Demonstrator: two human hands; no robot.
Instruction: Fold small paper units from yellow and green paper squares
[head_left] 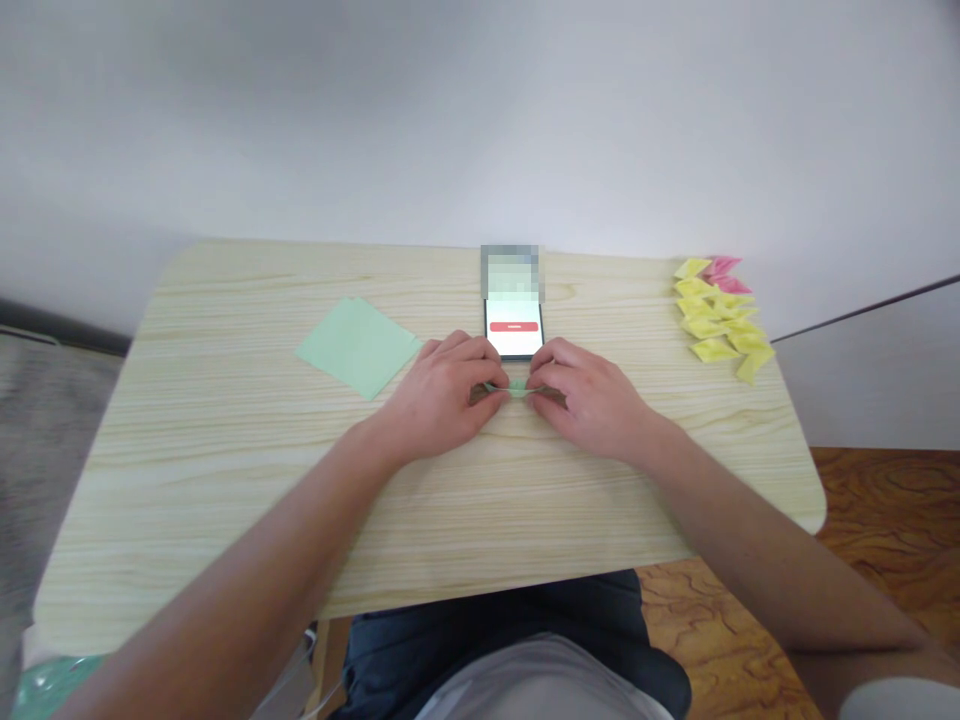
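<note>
Between my two hands is a small piece of folded green paper [517,388], low over the middle of the table. My left hand [452,390] pinches its left end between thumb and fingers. At the other end, the fingertips of my right hand [585,395] are closed on the paper too. Most of the folded piece is hidden by my fingers. Just beyond my hands lies a phone [514,342] with a lit screen. Left of my left hand are light green square paper sheets [360,345], lying flat in a loose stack.
Several folded yellow paper pieces [705,327] sit in a cluster at the table's right end, with pink folded pieces [724,266] behind them. The wood-grain table [225,480] meets a white wall [375,120] at its back edge.
</note>
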